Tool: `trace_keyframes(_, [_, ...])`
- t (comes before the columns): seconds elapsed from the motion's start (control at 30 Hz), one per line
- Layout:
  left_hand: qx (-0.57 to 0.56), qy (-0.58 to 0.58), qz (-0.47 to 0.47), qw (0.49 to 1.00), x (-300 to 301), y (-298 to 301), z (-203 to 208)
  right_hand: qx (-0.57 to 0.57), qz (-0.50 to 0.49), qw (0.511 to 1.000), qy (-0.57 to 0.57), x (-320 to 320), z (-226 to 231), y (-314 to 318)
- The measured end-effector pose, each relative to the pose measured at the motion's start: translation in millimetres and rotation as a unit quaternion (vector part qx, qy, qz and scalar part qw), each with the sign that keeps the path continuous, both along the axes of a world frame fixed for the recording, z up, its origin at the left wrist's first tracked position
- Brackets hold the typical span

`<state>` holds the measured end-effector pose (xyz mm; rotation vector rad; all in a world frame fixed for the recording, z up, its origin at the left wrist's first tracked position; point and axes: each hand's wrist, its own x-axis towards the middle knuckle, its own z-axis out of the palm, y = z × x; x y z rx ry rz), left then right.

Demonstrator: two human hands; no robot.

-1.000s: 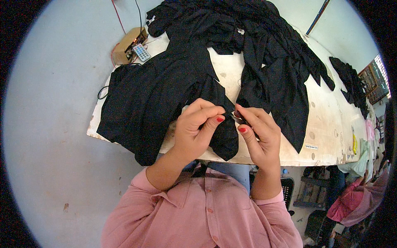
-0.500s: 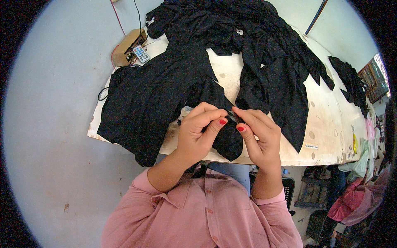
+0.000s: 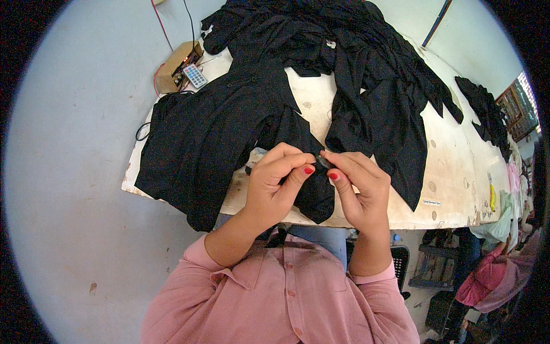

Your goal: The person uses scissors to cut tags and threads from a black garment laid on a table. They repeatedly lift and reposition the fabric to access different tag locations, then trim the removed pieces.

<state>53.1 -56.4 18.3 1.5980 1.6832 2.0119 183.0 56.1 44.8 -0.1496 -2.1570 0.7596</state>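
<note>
A small dark, round, button-like piece (image 3: 323, 163) is between my two hands, in front of my chest over the table's near edge. My right hand (image 3: 362, 186) is closed in a pinch on it with thumb and forefinger. Against its left side, the thumb and forefinger of my left hand (image 3: 276, 179) are pressed together; what lies in that pinch is too small to make out. Behind and below the fingers hangs a black garment (image 3: 200, 135), spread across the table with a few dark buttons on it. Part of its cloth drops over the near edge.
More black clothing (image 3: 372, 69) is heaped across the pale, worn table (image 3: 452, 183). At the far left stand a brown box (image 3: 176, 67) with wires and a small white remote (image 3: 195, 75). A chair (image 3: 399, 265) and pink cloth (image 3: 484, 281) are at the lower right.
The dark piece has turned slightly between my fingertips, and my right fingers have shifted a little. Two buttons on the garment now show more clearly. Both hands stay in nearly the same place.
</note>
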Motion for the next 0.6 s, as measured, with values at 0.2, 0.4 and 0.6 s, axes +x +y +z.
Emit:
trace_keyframes(0.2, [0.015,0.002,-0.006,1.0,-0.7,0.4,-2.1,0.011,-0.001,1.0,0.008,-0.5,1.5,-0.8])
trace_keyframes(0.4, [0.015,0.012,-0.013,1.0,-1.3,-0.8,-1.1,-0.108,-0.022,0.994,0.016,-0.2,6.3,0.0])
trace_keyframes(0.6, [0.004,0.058,-0.011,0.998,-2.8,-0.9,-1.8,-0.002,-0.017,0.998,0.06,-11.6,-2.2,2.4])
